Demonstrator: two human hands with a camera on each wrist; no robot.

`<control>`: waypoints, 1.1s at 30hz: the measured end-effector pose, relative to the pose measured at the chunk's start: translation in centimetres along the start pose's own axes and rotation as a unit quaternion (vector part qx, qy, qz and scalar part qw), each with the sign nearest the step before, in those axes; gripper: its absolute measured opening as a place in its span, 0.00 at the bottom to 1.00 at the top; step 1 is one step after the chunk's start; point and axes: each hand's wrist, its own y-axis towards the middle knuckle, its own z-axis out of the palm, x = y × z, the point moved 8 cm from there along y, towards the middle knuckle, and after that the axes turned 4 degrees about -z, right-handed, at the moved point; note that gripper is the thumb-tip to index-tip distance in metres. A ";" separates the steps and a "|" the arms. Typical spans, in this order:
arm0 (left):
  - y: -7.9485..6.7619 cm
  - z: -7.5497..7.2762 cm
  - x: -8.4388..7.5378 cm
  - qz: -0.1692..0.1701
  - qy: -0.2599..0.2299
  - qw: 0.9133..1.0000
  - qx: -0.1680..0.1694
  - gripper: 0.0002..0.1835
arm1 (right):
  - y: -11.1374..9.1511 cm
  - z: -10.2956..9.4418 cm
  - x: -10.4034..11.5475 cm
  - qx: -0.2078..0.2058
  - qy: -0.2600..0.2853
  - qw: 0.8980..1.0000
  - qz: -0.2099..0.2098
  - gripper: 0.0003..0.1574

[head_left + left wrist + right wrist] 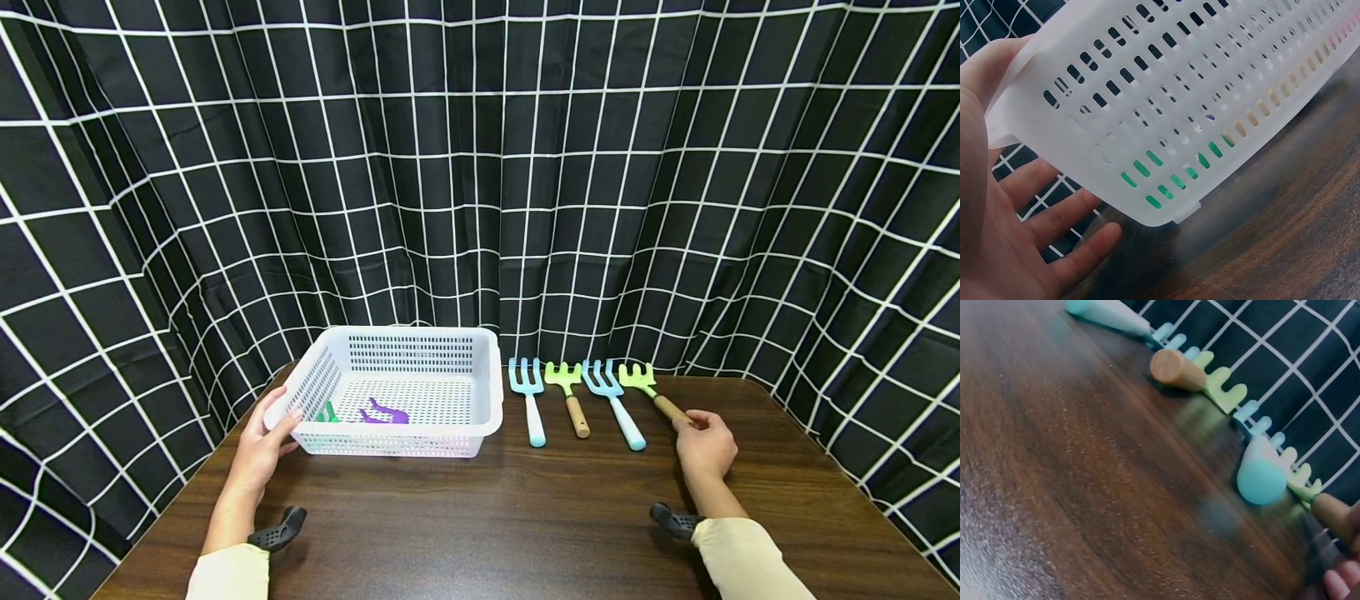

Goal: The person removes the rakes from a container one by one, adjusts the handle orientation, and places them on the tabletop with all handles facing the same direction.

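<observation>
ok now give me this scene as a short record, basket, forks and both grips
surface: brown table
backdrop: black cloth with white grid lines
container: white slotted basket
contents seen: purple thing and green thing, partly hidden
row beside basket, left to right: first blue fork, first green fork, second blue fork, second green fork
handles: white on blue forks, wooden on green forks
left grip: holds the basket's near left corner
right grip: holds the second green fork by its handle
</observation>
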 end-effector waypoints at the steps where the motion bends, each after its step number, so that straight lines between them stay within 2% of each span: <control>1: 0.0 0.0 0.0 0.000 0.000 1.000 0.001 0.32 | 0.0 0.2 -0.1 0.019 -0.014 1.000 0.002 0.15; 4: 0.0 0.0 0.1 0.000 -0.001 1.000 0.001 0.33 | 0.2 0.6 0.0 0.065 -0.044 0.997 0.004 0.17; 9: -0.1 0.0 0.1 0.000 0.000 1.000 0.000 0.32 | 0.4 0.8 -0.1 0.104 -0.063 0.993 0.013 0.19; 16: 0.0 0.0 0.1 -0.005 0.004 1.000 -0.001 0.33 | 0.6 0.7 -0.6 0.119 -0.084 0.989 0.000 0.19; 28: 0.3 -0.1 0.4 -0.012 0.000 1.000 -0.002 0.32 | 0.5 1.0 -0.8 0.146 -0.082 0.986 0.015 0.19; 33: 0.3 -0.1 0.4 -0.011 -0.003 1.000 0.000 0.32 | 0.4 0.7 -0.7 0.135 -0.074 0.988 0.019 0.19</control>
